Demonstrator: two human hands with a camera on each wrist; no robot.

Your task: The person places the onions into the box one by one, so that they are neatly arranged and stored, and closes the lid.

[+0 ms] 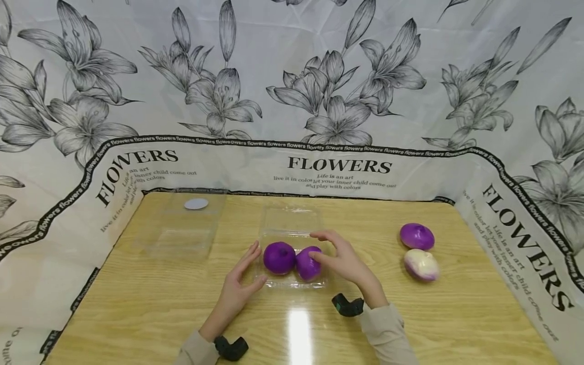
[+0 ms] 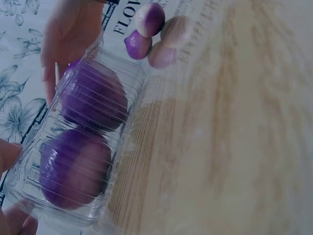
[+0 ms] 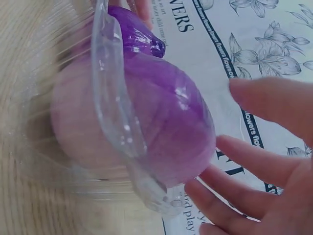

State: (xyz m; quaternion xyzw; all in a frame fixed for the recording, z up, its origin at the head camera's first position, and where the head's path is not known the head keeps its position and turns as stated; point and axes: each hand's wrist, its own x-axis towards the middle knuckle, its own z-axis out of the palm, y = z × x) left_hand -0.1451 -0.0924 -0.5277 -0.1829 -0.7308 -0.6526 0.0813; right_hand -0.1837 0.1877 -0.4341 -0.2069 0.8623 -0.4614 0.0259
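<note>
Person's left hand (image 1: pixel 238 285) at eight o'clock and right hand (image 1: pixel 345 259) at three, both loosely spread, grasping nothing, flank glossy round purple bulbs (image 1: pixel 279 257) in a ribbed clear-plastic box (image 1: pixel 292 284).

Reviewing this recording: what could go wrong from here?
The left bulb and right bulb rise above the rim of the clear box, so its open lid could catch on them. The right hand, close beside the right bulb, might nudge it. The loose purple bulb and paler bulb could roll if bumped.
</note>
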